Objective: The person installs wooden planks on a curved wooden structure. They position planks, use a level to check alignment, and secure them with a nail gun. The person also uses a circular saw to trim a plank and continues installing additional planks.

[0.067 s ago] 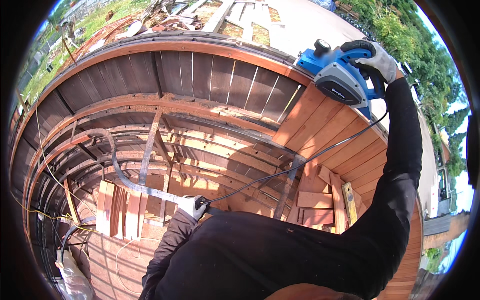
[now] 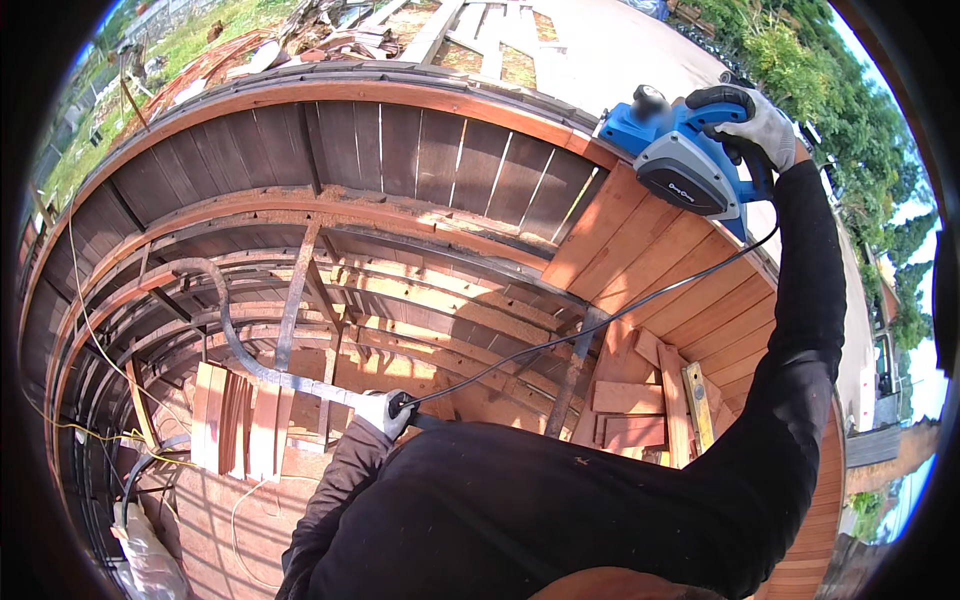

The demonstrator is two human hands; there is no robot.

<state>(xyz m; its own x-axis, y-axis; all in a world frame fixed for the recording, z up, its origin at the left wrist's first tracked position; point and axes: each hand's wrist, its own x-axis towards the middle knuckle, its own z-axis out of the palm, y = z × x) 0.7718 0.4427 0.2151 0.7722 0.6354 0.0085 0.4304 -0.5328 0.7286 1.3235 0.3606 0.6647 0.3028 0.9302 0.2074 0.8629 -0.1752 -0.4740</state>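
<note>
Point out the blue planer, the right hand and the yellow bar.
Blue planer [image 2: 690, 157]: head view, on the grey side housing.
Right hand [image 2: 770, 128]: head view, on the back of the pale glove.
Yellow bar [image 2: 699, 408]: head view, middle of its yellow face.

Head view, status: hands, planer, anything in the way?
Right hand gripping blue planer. Planer at wall's top edge. Left hand at bent grey pipe, grip unclear. Possible snag: black cord slung toward left hand.

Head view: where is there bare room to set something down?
Pale ground beyond the wall's rim, between the light planks and blue planer; reddish floor between the stacked boards and plastic bag, bordered by a pale cord. Crowded: wood offcuts beside the yellow level.
</note>
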